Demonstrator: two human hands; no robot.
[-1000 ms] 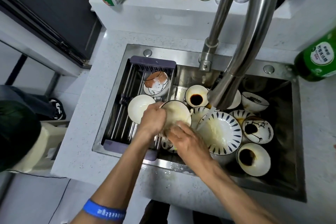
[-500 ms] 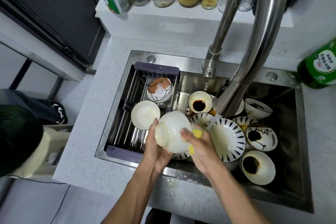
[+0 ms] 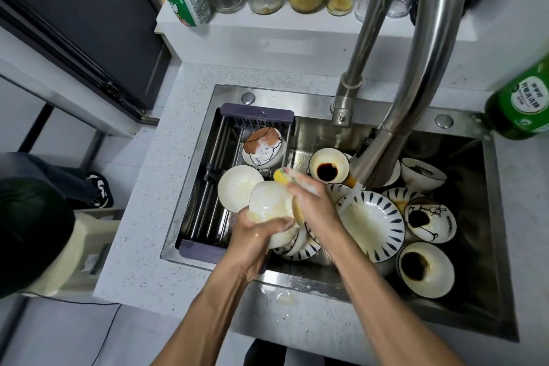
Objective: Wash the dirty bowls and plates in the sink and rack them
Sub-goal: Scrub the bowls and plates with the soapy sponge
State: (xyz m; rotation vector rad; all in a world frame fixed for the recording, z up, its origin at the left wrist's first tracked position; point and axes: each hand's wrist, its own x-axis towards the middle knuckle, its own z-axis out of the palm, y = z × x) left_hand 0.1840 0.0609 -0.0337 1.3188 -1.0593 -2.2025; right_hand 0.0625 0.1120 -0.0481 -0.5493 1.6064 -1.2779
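The left hand (image 3: 255, 235) is gripping a white bowl (image 3: 271, 205) over the sink (image 3: 315, 279), while the right hand (image 3: 312, 202) is pressing a yellow sponge (image 3: 280, 176) against it. Scrubbing seems underway; next probably comes rinsing under the faucet (image 3: 377, 157), then racking beyond the hands in the drying rack (image 3: 208, 187).

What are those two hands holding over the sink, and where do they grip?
The left hand grips a white bowl by its lower rim. The right hand holds a yellow sponge, pressed against the bowl's side.
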